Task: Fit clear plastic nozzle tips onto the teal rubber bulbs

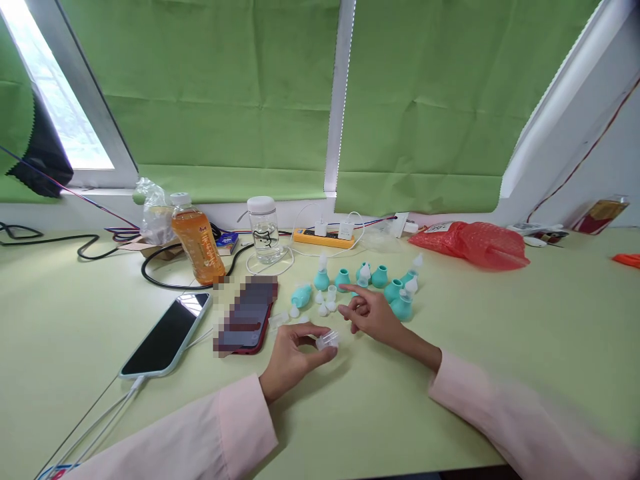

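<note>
My left hand pinches a small clear plastic piece between thumb and fingertips, just above the table. Over to its right, my right hand hovers with the index finger stretched out and the other fingers loosely curled, with nothing seen in it. Its fingertip points at a teal rubber bulb. More teal bulbs stand around it, some topped with pale translucent nozzles. One teal bulb lies on its side. Several small whitish tips and a clear plastic part lie between the hands.
Two phones lie at left, one in a red case. Behind stand an orange drink bottle and a clear jar. A yellow power strip with chargers sits by the wall. A red plastic bag lies right.
</note>
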The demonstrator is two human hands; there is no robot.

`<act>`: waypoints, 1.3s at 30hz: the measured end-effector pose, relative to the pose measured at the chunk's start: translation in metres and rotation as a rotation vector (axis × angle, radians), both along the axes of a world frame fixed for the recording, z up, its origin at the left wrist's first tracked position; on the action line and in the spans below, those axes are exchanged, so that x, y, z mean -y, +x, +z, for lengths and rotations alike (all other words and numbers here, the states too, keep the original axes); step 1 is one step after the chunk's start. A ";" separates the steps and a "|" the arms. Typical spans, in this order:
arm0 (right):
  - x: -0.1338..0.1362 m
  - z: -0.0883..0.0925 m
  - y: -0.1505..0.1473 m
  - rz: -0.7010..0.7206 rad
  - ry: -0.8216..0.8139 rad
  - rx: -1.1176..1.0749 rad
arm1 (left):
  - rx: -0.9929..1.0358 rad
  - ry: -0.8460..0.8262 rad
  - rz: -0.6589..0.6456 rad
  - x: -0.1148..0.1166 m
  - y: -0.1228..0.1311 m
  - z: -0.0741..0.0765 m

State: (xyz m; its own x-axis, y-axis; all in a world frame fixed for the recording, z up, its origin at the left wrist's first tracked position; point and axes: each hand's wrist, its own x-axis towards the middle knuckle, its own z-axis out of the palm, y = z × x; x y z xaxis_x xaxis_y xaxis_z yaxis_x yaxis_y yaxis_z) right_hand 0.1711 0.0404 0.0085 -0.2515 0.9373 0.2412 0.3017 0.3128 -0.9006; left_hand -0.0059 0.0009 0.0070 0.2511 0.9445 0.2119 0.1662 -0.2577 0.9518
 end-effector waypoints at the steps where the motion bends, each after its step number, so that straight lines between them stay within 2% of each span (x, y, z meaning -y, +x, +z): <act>1: -0.006 0.000 0.000 -0.008 0.039 0.105 | 0.002 0.006 -0.011 0.000 0.000 0.001; 5: -0.022 -0.002 -0.007 -0.013 0.144 0.446 | 0.016 -0.002 -0.072 0.000 -0.001 0.004; 9: -0.025 0.003 -0.017 -0.074 0.290 0.626 | 0.025 -0.099 -0.102 -0.001 0.000 -0.001; 16: -0.032 0.024 -0.041 0.083 0.491 0.991 | 0.105 -0.164 -0.138 -0.001 0.002 -0.005; 19: -0.042 0.026 -0.055 0.117 0.515 1.134 | 0.102 -0.190 -0.118 -0.002 0.002 -0.006; 22: -0.048 0.024 -0.063 0.117 0.536 1.150 | 0.111 -0.210 -0.098 -0.003 0.002 -0.008; 27: -0.040 0.029 -0.056 0.061 0.588 1.054 | 0.137 -0.195 -0.095 -0.003 0.002 -0.005; 31: -0.020 0.037 -0.035 -0.020 0.611 0.623 | 0.155 -0.192 -0.084 -0.005 0.003 -0.004; 33: -0.008 0.038 -0.021 -0.011 0.529 0.388 | 0.178 -0.201 -0.070 -0.006 0.003 -0.006; 35: 0.005 0.034 -0.006 0.044 0.377 0.188 | 0.186 -0.219 -0.064 -0.007 0.003 -0.008; 37: 0.016 0.024 0.006 0.122 0.202 0.003 | 0.159 -0.204 -0.061 -0.006 0.003 -0.010; 39: 0.023 0.010 0.015 0.236 0.022 -0.184 | 0.078 -0.114 -0.044 -0.005 0.002 -0.010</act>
State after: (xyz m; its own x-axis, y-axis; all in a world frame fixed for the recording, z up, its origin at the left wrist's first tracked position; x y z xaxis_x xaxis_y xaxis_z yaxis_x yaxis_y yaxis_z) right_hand 0.1862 0.0175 0.0182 -0.4123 0.8520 0.3227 0.0504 0.3749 -0.9257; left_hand -0.0038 0.0056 -0.0028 0.2801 0.9518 0.1246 0.0814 -0.1529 0.9849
